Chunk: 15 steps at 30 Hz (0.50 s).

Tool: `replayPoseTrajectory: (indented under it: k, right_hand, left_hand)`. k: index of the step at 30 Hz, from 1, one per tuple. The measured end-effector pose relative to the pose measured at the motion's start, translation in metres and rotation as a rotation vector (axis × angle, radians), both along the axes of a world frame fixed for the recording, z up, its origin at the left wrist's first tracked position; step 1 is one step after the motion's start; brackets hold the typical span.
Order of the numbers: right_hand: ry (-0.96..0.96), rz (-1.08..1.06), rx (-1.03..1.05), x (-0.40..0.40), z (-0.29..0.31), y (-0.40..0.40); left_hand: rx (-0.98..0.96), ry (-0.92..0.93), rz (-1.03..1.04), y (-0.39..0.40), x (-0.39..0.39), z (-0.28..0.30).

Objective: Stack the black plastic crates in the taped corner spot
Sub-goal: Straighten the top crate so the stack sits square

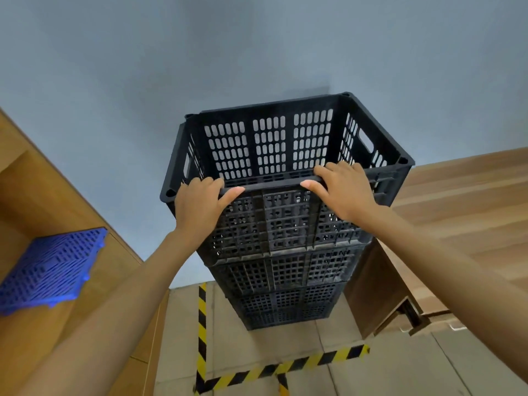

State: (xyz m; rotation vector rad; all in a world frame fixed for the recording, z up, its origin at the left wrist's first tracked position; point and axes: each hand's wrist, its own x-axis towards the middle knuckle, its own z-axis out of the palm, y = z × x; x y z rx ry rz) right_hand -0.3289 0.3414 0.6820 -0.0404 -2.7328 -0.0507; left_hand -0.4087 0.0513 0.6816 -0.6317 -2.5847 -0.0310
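tiled floor [385, 367] is carrying yellow-black tape [285, 367] marking a corner spot against grey wall [171, 52]. left hand [197, 207] and right hand [343, 190] are both gripping the near rim of the top crate [268, 150], fingers curled over it, thumbs lying along the outside. crate is sitting on the stack [285, 281] inside the tape. wood panels [471, 201] are flanking both sides, blue grid [51, 270] is lying on the left.

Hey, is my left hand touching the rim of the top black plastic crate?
Touching. The head view shows the left hand gripping the near rim of the top black plastic crate, fingers curled over it, thumb along the edge.
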Motion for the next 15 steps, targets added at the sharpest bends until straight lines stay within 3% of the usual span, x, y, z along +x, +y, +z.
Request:
replayPoseTrajectory:
  k: [5, 15]
  right_hand:
    - [-0.044, -0.018, -0.074, -0.019, 0.007, 0.0]
    - [-0.316, -0.096, -0.139, -0.073, 0.03, 0.009]
  left_hand:
    - [0.036, -0.057, 0.02, 0.008, -0.018, 0.005]
    - [-0.028, -0.224, 0.137, 0.026, -0.065, 0.019]
